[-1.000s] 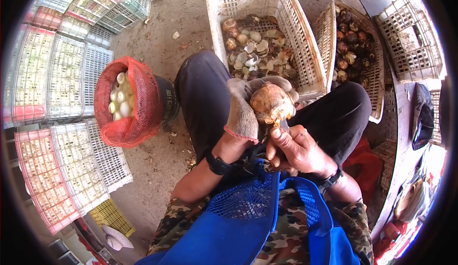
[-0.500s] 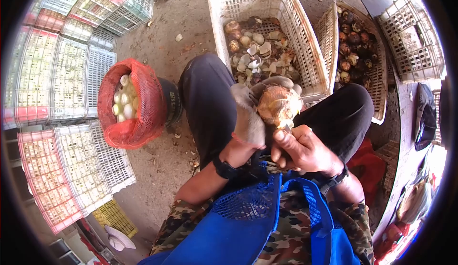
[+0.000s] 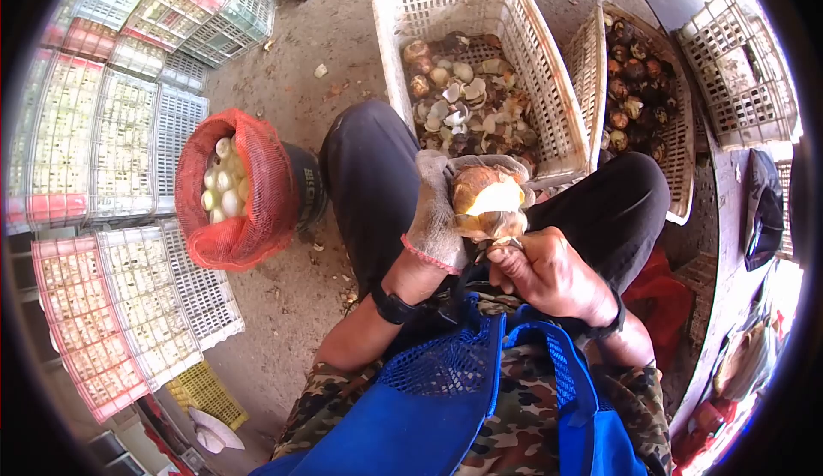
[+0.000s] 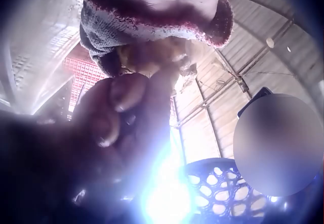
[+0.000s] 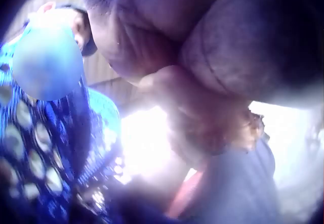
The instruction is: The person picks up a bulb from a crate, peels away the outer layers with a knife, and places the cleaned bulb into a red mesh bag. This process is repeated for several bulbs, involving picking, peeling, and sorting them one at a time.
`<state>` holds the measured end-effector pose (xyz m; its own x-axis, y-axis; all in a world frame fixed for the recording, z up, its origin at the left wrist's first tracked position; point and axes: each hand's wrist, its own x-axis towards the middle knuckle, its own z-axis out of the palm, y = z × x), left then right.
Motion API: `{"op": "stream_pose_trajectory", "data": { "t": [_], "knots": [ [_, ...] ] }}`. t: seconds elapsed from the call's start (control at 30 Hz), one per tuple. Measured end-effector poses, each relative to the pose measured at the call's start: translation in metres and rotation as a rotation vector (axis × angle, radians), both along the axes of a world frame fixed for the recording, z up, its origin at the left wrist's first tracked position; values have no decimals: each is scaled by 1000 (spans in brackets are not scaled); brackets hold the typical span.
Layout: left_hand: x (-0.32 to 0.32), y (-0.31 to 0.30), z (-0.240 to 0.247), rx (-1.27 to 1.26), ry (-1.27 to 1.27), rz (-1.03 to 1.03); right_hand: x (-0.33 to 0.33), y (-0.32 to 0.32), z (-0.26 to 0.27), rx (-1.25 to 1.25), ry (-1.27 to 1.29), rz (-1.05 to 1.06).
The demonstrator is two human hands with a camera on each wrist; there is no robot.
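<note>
Two hands [image 3: 432, 197] [image 3: 557, 277] at one bulb [image 3: 489, 203]

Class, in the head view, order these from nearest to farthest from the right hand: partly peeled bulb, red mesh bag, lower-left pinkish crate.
1. Bulb: in the gloved left hand.
2. Red mesh bag: out to the left.
3. Pinkish crate: farther left.

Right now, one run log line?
left hand: gloved, grips part-peeled bulb; right hand: curled at bulb's near side; peelings: in white crate; pale bulbs: in red net
</note>
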<state>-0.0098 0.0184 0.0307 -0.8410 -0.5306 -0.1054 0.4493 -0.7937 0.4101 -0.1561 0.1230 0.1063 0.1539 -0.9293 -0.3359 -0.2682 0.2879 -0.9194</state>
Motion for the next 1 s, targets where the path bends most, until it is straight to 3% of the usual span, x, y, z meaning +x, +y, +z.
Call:
{"op": "stream_pose_trajectory", "data": {
  "t": [0.13, 0.23, 0.33, 0.47, 0.6, 0.7, 0.8, 0.83, 1.0],
  "knots": [
    [-7, 2, -10, 203, -5, 88, 1, 7, -33, -532, 484, -5],
    [-5, 4, -6, 224, 7, 96, -3, 4, -21, -544, 539, -11],
    [-6, 4, -1, 64, -169, 155, -7, -2, 1, -527, 620, -64],
    [5, 9, 15, -309, -278, 185, -15, -16, 14, -528, 600, -200],
    [8, 15, 9, -319, -250, 233, -18, -30, 11, -639, 543, -163],
    [4, 20, 16, -395, -264, 323, -18, -36, 14, -586, 447, -172],
    [3, 10, 30, -448, -329, 281, -18, -37, 22, -340, 295, -241],
    [0, 7, 31, -348, -310, 258, -18, -38, 26, -239, 227, -275],
    [-6, -16, 23, 14, -73, 68, -25, -50, 17, -389, 238, -199]
  ]
}}
